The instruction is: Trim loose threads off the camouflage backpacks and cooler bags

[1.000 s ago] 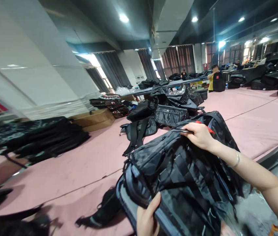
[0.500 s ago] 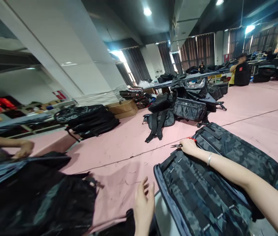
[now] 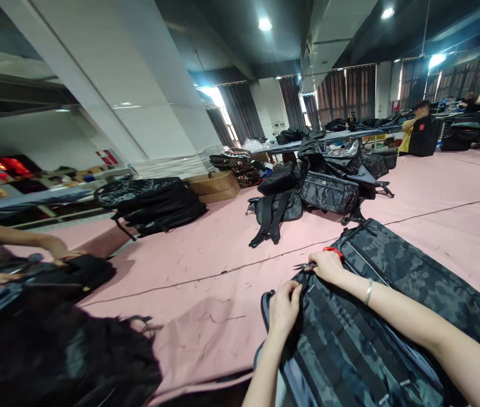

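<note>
— Both hands sit on the camouflage backpack [image 3: 350,339], which lies flat at about five o'clock on the pink table [image 3: 206,282]. See how each one stands?

— Left hand [image 3: 284,308] is pinched shut on the bag's top edge at its near corner. Right hand [image 3: 328,265] is closed around small scissors [image 3: 305,265], red handles tucked in the palm, thin blades poking out toward nine o'clock. The two hands are near each other but not touching.

— What lies around the bag?

— A second camouflage bag [image 3: 413,277] touches it at three o'clock. At twelve o'clock, well apart, a heap of dark bags [image 3: 307,192]. Toward ten o'clock, a flat stack of black bags [image 3: 150,206] beside a cardboard box [image 3: 214,186]. At nine o'clock another person's hand [image 3: 64,251] rests on a black bag [image 3: 74,271]. A person in yellow [image 3: 418,135] stands far off at one o'clock.

— What could go wrong?

— My guess: the blade tips point at the left fingers' side, so a slip could nick them. And with the fabric bunched in the pinch, the blades might catch the cloth or a strap rather than a loose thread.
</note>
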